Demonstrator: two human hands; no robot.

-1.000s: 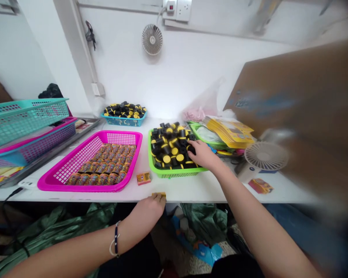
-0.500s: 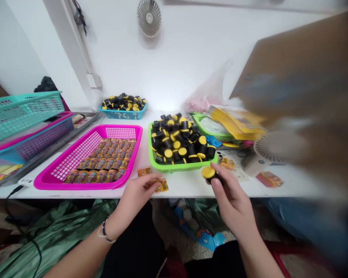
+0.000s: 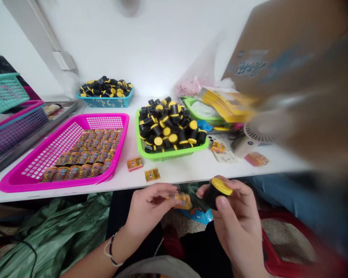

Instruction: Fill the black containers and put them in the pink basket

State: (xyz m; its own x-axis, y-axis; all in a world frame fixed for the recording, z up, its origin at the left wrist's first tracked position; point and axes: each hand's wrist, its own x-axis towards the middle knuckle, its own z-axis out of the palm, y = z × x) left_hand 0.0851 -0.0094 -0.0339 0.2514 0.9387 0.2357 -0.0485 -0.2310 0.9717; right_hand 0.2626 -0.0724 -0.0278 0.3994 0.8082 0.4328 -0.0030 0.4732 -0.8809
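Observation:
My right hand (image 3: 237,216) grips a small black tub with a yellow lid (image 3: 217,193), tilted a little, in front of the table edge. To its left, my left hand (image 3: 153,208) pinches a yellow printed label (image 3: 182,200), blurred by motion and held apart from the tub. Two stacks of similar labels, one farther left (image 3: 135,164) and one nearer (image 3: 152,175), lie near the table's front edge. A green basket (image 3: 174,155) behind them is heaped with more black, yellow-lidded tubs (image 3: 166,131).
A pink basket (image 3: 122,143) at the left holds rows of labelled tubs (image 3: 88,156). Behind it stands a blue basket (image 3: 104,102) of black tubs. On the right are a small fan (image 3: 258,129), yellow packets (image 3: 226,104) and a big cardboard box (image 3: 266,58). A red stool (image 3: 278,247) stands below.
My left hand has lifted a label off the table and moved right, closer to the tub. My right hand has drawn the tub down, in front of the table edge. The view has shifted.

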